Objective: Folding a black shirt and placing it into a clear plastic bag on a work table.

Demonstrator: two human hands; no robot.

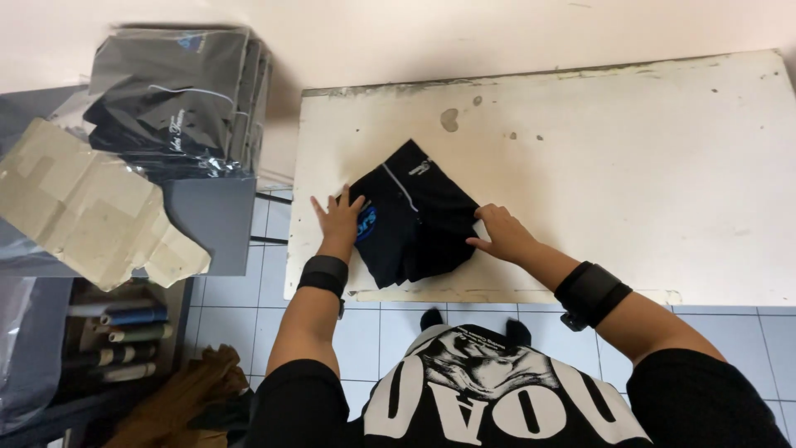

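A folded black garment (419, 217) with a thin white stripe and a blue print lies near the front left corner of a worn white table (630, 166). My left hand (338, 217) rests flat on the garment's left edge, fingers spread. At the right edge, my right hand (502, 232) presses down with the fingers on the fabric. Both wrists wear black bands.
A stack of black garments in clear plastic bags (178, 91) sits on a grey surface at the left, with a torn piece of cardboard (91, 207) in front of it. Rolls of material (124, 332) lie on a low shelf below. The floor is tiled.
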